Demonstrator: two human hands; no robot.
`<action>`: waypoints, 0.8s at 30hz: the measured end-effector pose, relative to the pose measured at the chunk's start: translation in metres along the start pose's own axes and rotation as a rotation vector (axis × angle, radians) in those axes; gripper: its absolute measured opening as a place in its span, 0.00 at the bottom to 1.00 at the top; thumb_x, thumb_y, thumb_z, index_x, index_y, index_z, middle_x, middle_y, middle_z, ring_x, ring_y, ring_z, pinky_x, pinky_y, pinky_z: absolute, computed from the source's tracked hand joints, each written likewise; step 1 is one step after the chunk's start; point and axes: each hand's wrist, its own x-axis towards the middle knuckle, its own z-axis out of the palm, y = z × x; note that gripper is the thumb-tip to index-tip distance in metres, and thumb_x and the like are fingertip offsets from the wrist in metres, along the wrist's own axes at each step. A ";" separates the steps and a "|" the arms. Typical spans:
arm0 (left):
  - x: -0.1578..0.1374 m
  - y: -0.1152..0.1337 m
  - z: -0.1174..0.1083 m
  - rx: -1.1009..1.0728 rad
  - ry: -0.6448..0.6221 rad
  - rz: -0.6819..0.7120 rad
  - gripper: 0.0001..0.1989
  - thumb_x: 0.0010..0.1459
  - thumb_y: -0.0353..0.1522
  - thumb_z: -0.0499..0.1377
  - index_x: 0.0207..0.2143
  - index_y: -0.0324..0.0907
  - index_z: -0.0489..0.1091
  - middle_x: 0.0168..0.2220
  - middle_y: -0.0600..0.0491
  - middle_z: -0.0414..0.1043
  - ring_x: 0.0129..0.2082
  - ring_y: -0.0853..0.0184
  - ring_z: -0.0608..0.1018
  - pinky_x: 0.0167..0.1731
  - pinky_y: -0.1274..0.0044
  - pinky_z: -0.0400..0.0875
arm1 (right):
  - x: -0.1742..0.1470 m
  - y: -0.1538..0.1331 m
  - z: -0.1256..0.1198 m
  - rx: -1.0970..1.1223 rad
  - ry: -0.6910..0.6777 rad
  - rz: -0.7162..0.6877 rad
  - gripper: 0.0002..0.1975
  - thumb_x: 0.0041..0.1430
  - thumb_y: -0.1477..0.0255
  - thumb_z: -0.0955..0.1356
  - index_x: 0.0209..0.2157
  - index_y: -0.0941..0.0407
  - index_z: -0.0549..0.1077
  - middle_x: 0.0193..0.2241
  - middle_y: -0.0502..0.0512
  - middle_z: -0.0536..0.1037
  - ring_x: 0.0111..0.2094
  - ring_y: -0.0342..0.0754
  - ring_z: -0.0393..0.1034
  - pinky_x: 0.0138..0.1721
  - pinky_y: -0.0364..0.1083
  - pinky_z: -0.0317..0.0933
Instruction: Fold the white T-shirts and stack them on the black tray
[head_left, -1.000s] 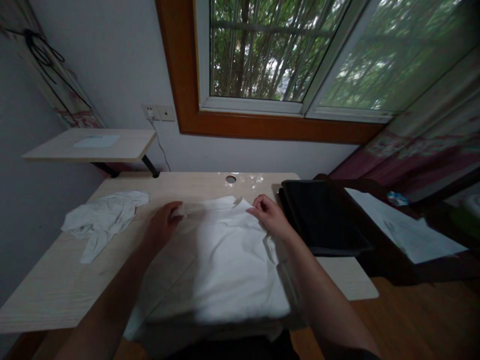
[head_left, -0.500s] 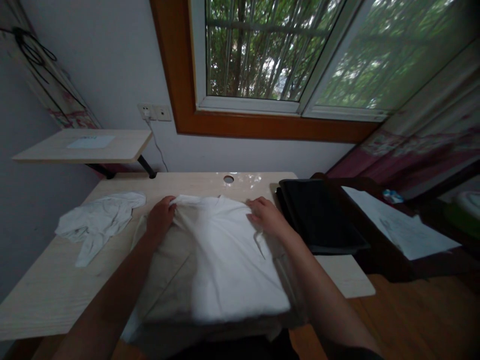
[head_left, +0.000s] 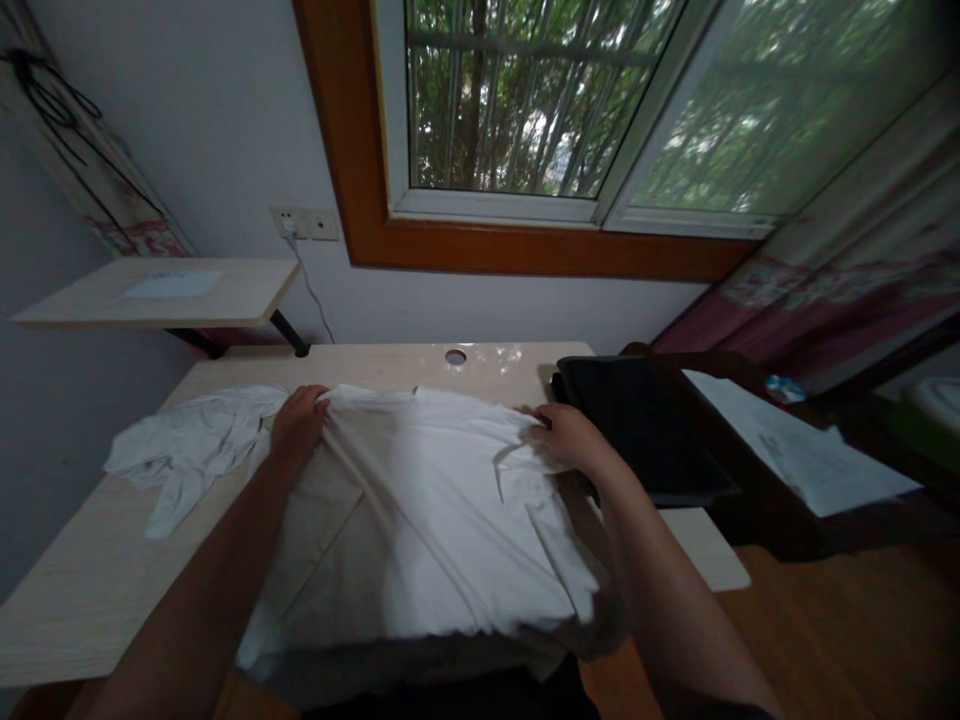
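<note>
A white shirt [head_left: 435, 500] lies spread over the light wooden desk [head_left: 67, 580], its lower part hanging past the front edge toward me. My left hand [head_left: 298, 425] is closed on the shirt's far left corner. At the far right corner, my right hand [head_left: 568, 435] pinches the cloth between thumb and fingers. The fabric is drawn out between both hands, with creases running down from the left corner and a fold on the right side. Beside my left hand is another crumpled white garment [head_left: 199, 440].
A raised wooden shelf [head_left: 247, 283] with a paper on it stands at the back left. Black folded items [head_left: 637, 430] lie on the desk's right side, near a dark surface holding white papers [head_left: 795, 450]. A round cable hole [head_left: 455, 357] is at the back.
My hands have moved apart, left hand leftward and right hand rightward, stretching the shirt wider. The cloth's right side has spread out more. The crumpled garment has stayed in place.
</note>
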 end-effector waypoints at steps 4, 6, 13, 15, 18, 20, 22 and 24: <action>0.003 -0.001 0.001 -0.004 0.001 0.011 0.13 0.65 0.36 0.52 0.48 0.45 0.71 0.48 0.46 0.74 0.53 0.56 0.75 0.58 0.66 0.66 | -0.002 0.001 -0.010 -0.005 0.300 0.095 0.10 0.63 0.72 0.67 0.42 0.59 0.79 0.38 0.60 0.78 0.40 0.52 0.71 0.44 0.47 0.61; 0.004 0.000 0.002 -0.001 -0.002 0.021 0.13 0.66 0.37 0.51 0.47 0.45 0.71 0.48 0.45 0.74 0.52 0.56 0.75 0.58 0.66 0.66 | -0.003 -0.004 -0.013 -0.060 0.416 0.127 0.11 0.63 0.72 0.66 0.43 0.59 0.79 0.39 0.62 0.77 0.42 0.55 0.69 0.46 0.49 0.61; 0.008 0.002 0.003 0.032 0.000 0.120 0.14 0.67 0.38 0.49 0.46 0.43 0.71 0.46 0.44 0.74 0.50 0.55 0.74 0.57 0.64 0.66 | -0.006 -0.031 -0.015 -0.232 0.530 0.161 0.14 0.60 0.79 0.64 0.44 0.56 0.79 0.42 0.65 0.74 0.42 0.58 0.64 0.42 0.52 0.59; 0.009 0.003 0.005 0.051 -0.001 0.129 0.13 0.68 0.37 0.49 0.45 0.44 0.71 0.46 0.44 0.74 0.50 0.55 0.74 0.57 0.64 0.65 | -0.004 -0.041 -0.013 -0.260 0.507 0.162 0.14 0.59 0.80 0.65 0.44 0.56 0.78 0.42 0.66 0.73 0.43 0.60 0.64 0.40 0.52 0.59; 0.011 0.005 0.007 0.081 0.000 0.151 0.13 0.68 0.37 0.49 0.44 0.44 0.71 0.45 0.44 0.74 0.49 0.55 0.74 0.57 0.63 0.64 | 0.002 -0.056 -0.007 -0.228 0.449 0.095 0.15 0.60 0.78 0.66 0.48 0.57 0.77 0.43 0.66 0.73 0.46 0.62 0.65 0.43 0.53 0.61; 0.011 0.007 0.007 0.104 0.006 0.182 0.14 0.69 0.37 0.48 0.44 0.43 0.71 0.44 0.44 0.74 0.48 0.54 0.73 0.57 0.63 0.65 | 0.011 -0.066 -0.001 -0.130 0.382 -0.035 0.16 0.63 0.76 0.66 0.52 0.57 0.76 0.44 0.64 0.74 0.47 0.59 0.66 0.46 0.52 0.62; 0.010 0.010 0.007 0.121 0.011 0.214 0.14 0.69 0.37 0.47 0.44 0.42 0.71 0.44 0.43 0.73 0.47 0.54 0.73 0.55 0.62 0.65 | 0.025 -0.074 0.008 -0.018 0.323 -0.151 0.17 0.65 0.74 0.65 0.54 0.57 0.75 0.45 0.62 0.74 0.48 0.56 0.69 0.49 0.49 0.63; 0.009 0.011 0.008 0.118 0.017 0.231 0.14 0.70 0.37 0.47 0.44 0.43 0.70 0.43 0.43 0.73 0.46 0.54 0.73 0.53 0.63 0.66 | 0.042 -0.077 0.018 0.053 0.300 -0.195 0.17 0.66 0.74 0.65 0.54 0.57 0.75 0.47 0.62 0.74 0.49 0.54 0.70 0.52 0.48 0.63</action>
